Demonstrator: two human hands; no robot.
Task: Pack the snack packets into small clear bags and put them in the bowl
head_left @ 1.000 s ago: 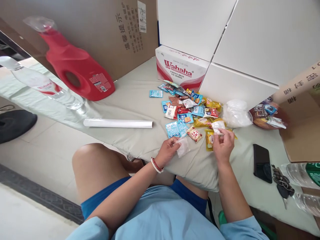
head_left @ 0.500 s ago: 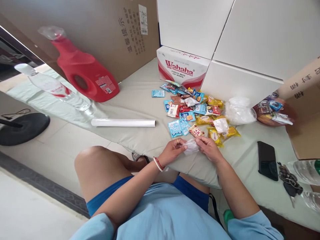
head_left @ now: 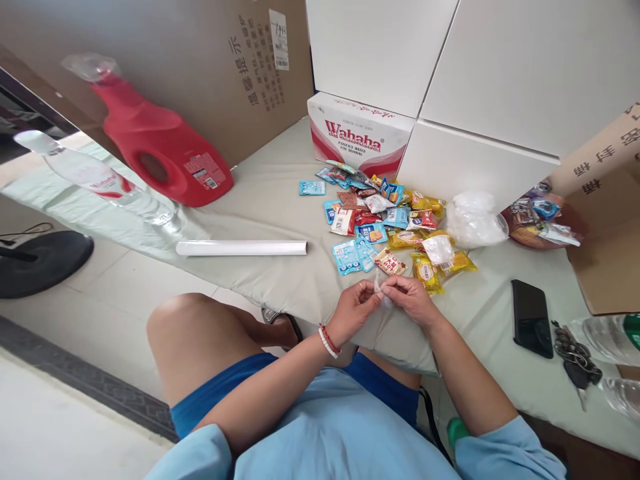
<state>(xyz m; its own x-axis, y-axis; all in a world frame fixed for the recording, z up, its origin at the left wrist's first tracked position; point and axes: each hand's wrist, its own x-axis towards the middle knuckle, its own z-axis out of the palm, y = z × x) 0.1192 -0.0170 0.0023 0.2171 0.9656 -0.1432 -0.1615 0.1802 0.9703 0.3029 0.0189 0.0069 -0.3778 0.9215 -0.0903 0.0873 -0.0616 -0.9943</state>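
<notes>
Your left hand (head_left: 356, 308) and right hand (head_left: 411, 298) meet just in front of the snack packet pile (head_left: 387, 223), both pinching one small clear plastic bag (head_left: 381, 288) between thumb and fingertips. It looks feather-light, limp and slick, so it will likely crumple and slide. Pinch it by its top edge, one hand on each layer.
</notes>
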